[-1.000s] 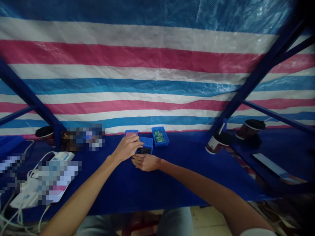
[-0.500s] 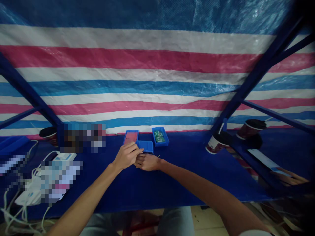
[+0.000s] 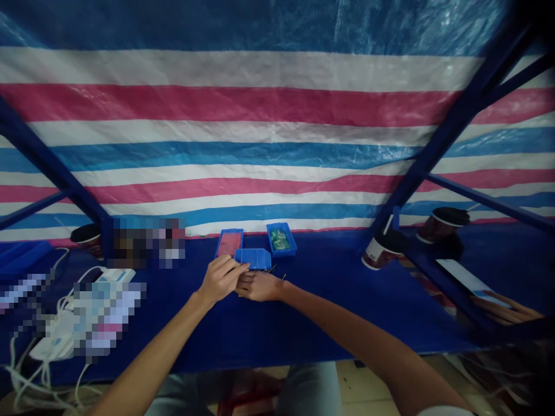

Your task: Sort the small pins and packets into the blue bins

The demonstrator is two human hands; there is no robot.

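My left hand (image 3: 220, 278) has its fingers closed at the left end of a small blue tray (image 3: 252, 259), which looks tilted. Just below the tray, my right hand (image 3: 259, 286) rests knuckles up, fingers curled and close to my left fingertips. What those right fingers hold, if anything, is hidden. Small thin dark pieces (image 3: 272, 268) lie on the blue table beside the tray, too small to name. Behind my left hand stands a blue tray with a pink-red content (image 3: 229, 241). A second blue tray with green packets (image 3: 280, 238) stands to the right.
A lidded cup (image 3: 380, 252) with a straw stands at the right post. Left are a white power strip (image 3: 117, 275), cables (image 3: 26, 375) and a blurred-out patch. Beyond the right frame, another person's hand (image 3: 505, 312) is near a white flat object (image 3: 470, 280). A striped sheet (image 3: 260, 156) hangs behind.
The small blue tray has tipped and turned slightly, showing a different face. More thin dark pieces now show beside it. My hands have barely moved.
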